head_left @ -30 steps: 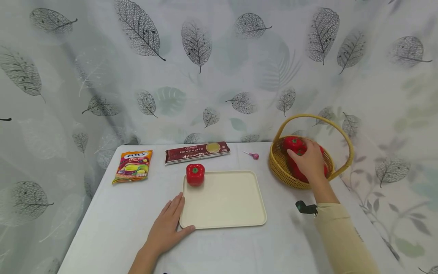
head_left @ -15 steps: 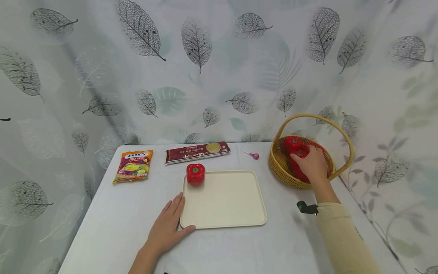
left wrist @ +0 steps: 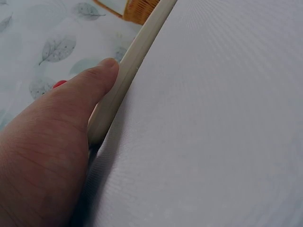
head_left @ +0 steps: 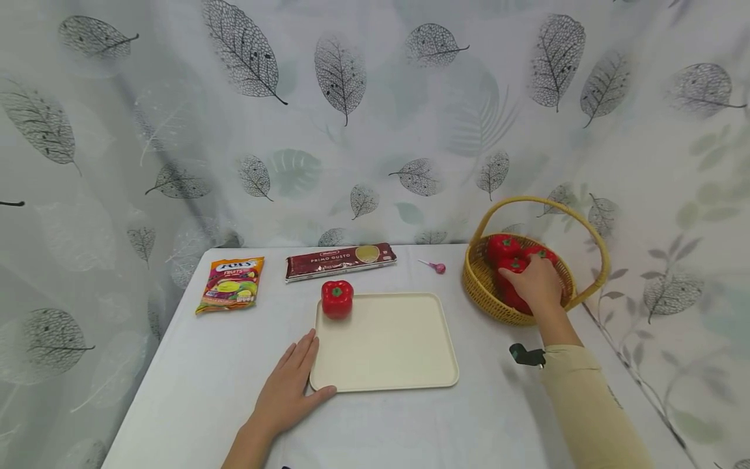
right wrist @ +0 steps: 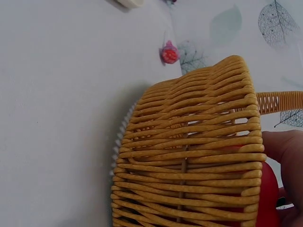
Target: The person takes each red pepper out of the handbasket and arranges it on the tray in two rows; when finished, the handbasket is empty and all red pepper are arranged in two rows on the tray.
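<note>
My left hand (head_left: 287, 387) lies with straight fingers at the near left corner of a cream tray (head_left: 387, 345); in the left wrist view its thumb (left wrist: 102, 75) rests along the tray's edge. A red bell pepper (head_left: 336, 301) sits on the tray's far left corner. On the right, my right hand (head_left: 539, 286) reaches into a yellow wicker basket (head_left: 486, 299) holding several red bell peppers (head_left: 504, 246). The right wrist view shows thumb and fingers curled round a red bell pepper (right wrist: 269, 201) at the basket's rim, its lower part behind the weave.
Behind the tray lie a brown Primo Gusto packet (head_left: 341, 262) and a pink lollipop (head_left: 438, 268). An orange Fox's Fruits candy bag (head_left: 231, 284) is at the back left. The basket's tall handle (head_left: 545, 198) arches over the peppers. A leaf-patterned curtain hangs behind the table.
Within the basket, my right hand has shifted slightly toward me and its fingers have curled down, uncovering more of the peppers. My left hand stays at the tray.
</note>
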Available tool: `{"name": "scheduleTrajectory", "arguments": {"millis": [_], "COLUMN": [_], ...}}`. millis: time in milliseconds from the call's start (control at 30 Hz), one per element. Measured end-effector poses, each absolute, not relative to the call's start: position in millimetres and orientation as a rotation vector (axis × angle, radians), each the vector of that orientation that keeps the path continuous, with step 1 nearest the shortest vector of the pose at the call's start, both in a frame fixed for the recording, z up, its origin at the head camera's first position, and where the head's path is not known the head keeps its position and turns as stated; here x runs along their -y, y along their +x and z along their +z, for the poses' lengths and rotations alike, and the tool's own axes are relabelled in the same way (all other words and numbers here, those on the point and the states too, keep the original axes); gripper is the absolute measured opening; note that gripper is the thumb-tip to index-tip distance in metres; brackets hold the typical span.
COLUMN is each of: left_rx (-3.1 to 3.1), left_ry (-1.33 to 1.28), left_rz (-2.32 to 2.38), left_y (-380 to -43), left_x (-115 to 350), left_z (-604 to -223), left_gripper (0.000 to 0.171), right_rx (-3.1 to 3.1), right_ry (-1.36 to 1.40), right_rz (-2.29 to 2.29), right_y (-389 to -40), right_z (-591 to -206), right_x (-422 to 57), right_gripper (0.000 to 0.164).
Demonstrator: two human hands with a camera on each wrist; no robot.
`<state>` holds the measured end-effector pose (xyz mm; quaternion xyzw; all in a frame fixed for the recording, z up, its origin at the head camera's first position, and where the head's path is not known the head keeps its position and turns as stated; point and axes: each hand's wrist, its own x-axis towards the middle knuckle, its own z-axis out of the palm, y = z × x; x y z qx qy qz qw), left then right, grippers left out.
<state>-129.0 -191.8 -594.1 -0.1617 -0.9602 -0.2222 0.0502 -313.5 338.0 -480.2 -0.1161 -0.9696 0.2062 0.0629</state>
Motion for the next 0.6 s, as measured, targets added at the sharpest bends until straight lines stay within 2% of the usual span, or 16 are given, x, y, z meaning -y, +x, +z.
{"name": "scheduleTrajectory", "arguments": {"millis": [133,600], "left_rx": [2.921,2.877], "left_ry": [-0.494,-0.495], "left_rz": [-0.665,-0.673], "left_y": [-129.1,-128.0], "left_x": [192.1,191.1], "left_z": [-594.6,-595.4], "left_gripper": [0.111,0.109], "right_rx": [2.929,2.964], "right_ry": [-0.335,-0.328], "right_rz": [0.639,0.532], "right_y": [-314.0,-311.3], "right_z": [-482.6,-481.3], "right_x": [-337.8,-336.8], "right_gripper": [0.089,0.091]}}
